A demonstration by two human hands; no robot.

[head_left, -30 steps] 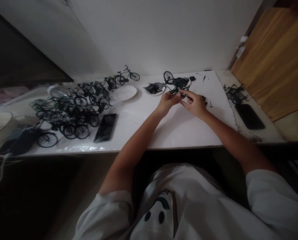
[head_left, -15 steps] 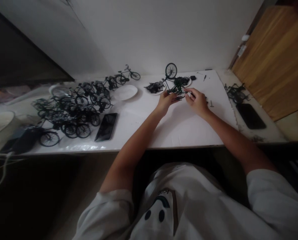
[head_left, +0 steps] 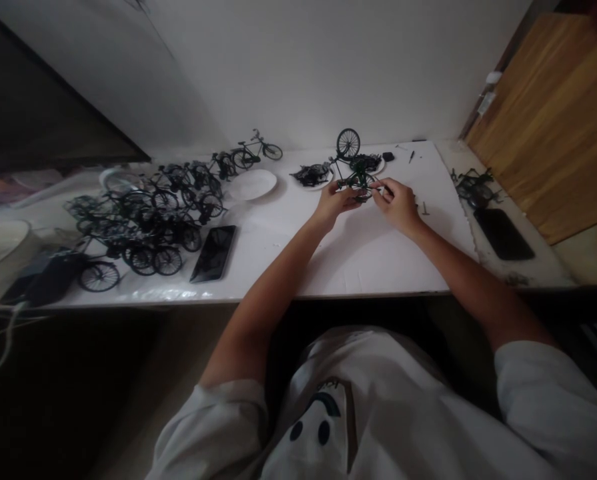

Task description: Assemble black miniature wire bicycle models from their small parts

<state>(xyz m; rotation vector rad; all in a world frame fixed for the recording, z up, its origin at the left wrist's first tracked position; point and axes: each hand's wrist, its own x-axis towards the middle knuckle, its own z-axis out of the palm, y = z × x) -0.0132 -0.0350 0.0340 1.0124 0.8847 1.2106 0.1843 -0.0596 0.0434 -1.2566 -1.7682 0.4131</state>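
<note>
My left hand (head_left: 334, 202) is closed on a dark model bicycle (head_left: 357, 179) and holds it above the white board. One of its wheels (head_left: 348, 143) sticks up at the far end, toward the wall. At the bicycle's near right side, my right hand (head_left: 397, 202) is pinched on a thin dark tool (head_left: 385, 190), which looks like a small screwdriver. Its tip meets the bicycle, but the exact spot is too small to make out. Behind the bicycle are two white plates of dark parts, the left plate (head_left: 298, 185) and the right plate (head_left: 378, 168).
Several finished-looking model bicycles (head_left: 148, 220) crowd the left side. A bare white plate (head_left: 253, 187) and a phone (head_left: 213, 253) lie beside them. A small T-shaped piece (head_left: 425, 209) is right of my right hand. Another phone (head_left: 503, 233) and dark parts (head_left: 475, 188) lie further right.
The held bicycle has turned or shifted slightly, its raised wheel now a little further right. Both hands keep their grips, and the right fingers have moved slightly.
</note>
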